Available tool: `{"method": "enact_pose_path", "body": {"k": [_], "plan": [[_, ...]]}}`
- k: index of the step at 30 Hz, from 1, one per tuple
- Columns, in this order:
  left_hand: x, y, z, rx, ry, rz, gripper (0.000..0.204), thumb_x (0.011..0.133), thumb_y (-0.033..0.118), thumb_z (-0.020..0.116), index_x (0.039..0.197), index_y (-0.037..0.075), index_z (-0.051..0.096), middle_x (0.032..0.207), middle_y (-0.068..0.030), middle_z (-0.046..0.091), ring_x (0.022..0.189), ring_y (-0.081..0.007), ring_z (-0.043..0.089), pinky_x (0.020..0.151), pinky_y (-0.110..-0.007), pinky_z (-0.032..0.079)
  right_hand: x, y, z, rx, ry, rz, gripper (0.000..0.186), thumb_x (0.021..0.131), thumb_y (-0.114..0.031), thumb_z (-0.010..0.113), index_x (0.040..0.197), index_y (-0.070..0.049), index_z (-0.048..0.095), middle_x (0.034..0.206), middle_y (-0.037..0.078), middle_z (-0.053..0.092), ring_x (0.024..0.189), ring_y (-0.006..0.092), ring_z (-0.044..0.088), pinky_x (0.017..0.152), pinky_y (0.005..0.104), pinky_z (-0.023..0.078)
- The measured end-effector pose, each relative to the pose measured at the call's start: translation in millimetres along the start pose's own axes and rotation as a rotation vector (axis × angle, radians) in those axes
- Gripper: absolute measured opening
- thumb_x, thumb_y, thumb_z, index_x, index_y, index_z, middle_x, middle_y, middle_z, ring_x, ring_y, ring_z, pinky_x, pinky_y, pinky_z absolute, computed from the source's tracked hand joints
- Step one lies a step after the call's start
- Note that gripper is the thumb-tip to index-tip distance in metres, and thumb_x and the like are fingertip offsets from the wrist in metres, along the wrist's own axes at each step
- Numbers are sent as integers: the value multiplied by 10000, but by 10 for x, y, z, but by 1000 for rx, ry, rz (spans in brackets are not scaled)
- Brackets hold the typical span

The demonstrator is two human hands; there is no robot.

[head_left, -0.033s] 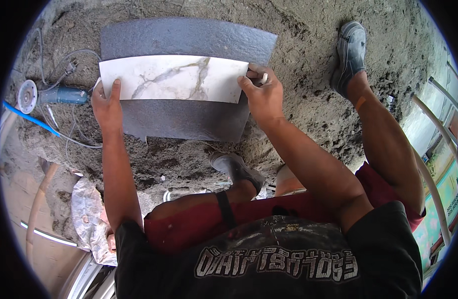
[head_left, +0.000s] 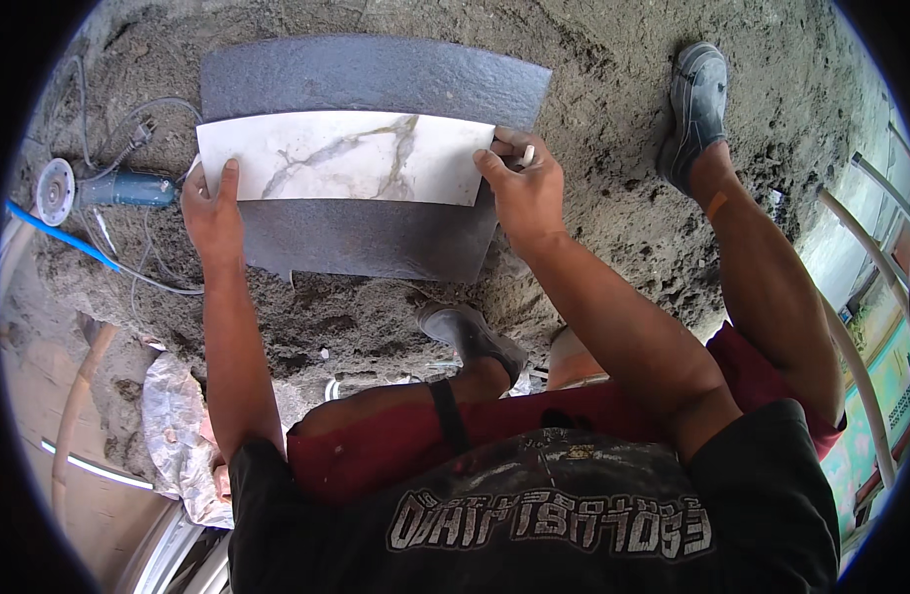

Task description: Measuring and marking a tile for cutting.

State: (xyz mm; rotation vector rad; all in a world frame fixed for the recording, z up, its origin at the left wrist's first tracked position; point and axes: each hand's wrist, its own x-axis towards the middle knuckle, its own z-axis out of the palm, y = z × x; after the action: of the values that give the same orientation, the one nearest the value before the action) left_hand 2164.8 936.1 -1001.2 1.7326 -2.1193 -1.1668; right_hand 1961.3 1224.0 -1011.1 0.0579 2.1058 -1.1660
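Observation:
A long white marble-look tile [head_left: 346, 158] with grey-brown veins lies across or just above a larger dark grey textured tile [head_left: 366, 74]; any gap between them cannot be made out. My left hand [head_left: 214, 210] grips its left end, thumb on the face and fingers at the edge or underneath. At the other end my right hand [head_left: 527, 193] pinches the corner, thumb on top. A short white stick [head_left: 526, 155], its kind unclear, pokes out between the right hand's fingers. The dark tile shows above and below the white one.
An angle grinder [head_left: 128, 188] with a pale disc lies left of the tiles, its cord and plug [head_left: 140, 134] close by. Rough sandy ground [head_left: 613, 168] surrounds them. Crumpled plastic sheeting [head_left: 178, 426] is at lower left; curved pipes [head_left: 861, 257] stand at right.

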Motion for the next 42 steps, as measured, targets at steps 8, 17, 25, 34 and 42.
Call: {"method": "enact_pose_path", "body": {"k": [8, 17, 25, 34, 42], "plan": [[-208, 375, -439, -206, 98, 75, 282, 994, 231, 622, 1122, -7, 543, 1019, -71, 609, 919, -109, 548, 829, -266, 449, -146, -3, -203, 388, 3, 449, 329, 909, -323, 693, 975, -5, 646, 804, 83, 655, 571, 121, 519, 519, 257, 426], [-182, 1651, -760, 268, -118, 593, 237, 1041, 235, 524, 984, 17, 595, 928, -18, 577, 854, -90, 492, 791, -242, 410, -210, -132, -284, -138, -614, 261, 543, 896, -550, 647, 941, -9, 663, 835, 99, 681, 746, 170, 625, 677, 327, 503], [-383, 2084, -68, 390, -691, 695, 288, 977, 288, 595, 904, 13, 554, 761, -60, 549, 708, -155, 493, 664, -300, 412, -300, -524, -195, 365, -804, -30, 488, 827, -475, 776, 1033, -39, 705, 974, 67, 691, 991, 180, 625, 904, 337, 489], [-328, 1440, 357, 225, -403, 439, 288, 1005, 309, 569, 960, 26, 598, 757, -96, 597, 696, -201, 551, 671, -352, 450, -36, -22, -558, 37, -969, 250, 352, 801, -347, 830, 941, -40, 729, 875, 55, 723, 856, 167, 652, 807, 335, 511], [-542, 537, 505, -163, -189, 1, 368, 1055, 323, 475, 1010, -24, 592, 894, -71, 621, 830, -140, 563, 772, -306, 470, 722, 78, -1503, -391, -918, 444, 749, 770, -764, 638, 950, -43, 733, 709, 18, 630, 663, 125, 560, 550, 268, 420]]}}
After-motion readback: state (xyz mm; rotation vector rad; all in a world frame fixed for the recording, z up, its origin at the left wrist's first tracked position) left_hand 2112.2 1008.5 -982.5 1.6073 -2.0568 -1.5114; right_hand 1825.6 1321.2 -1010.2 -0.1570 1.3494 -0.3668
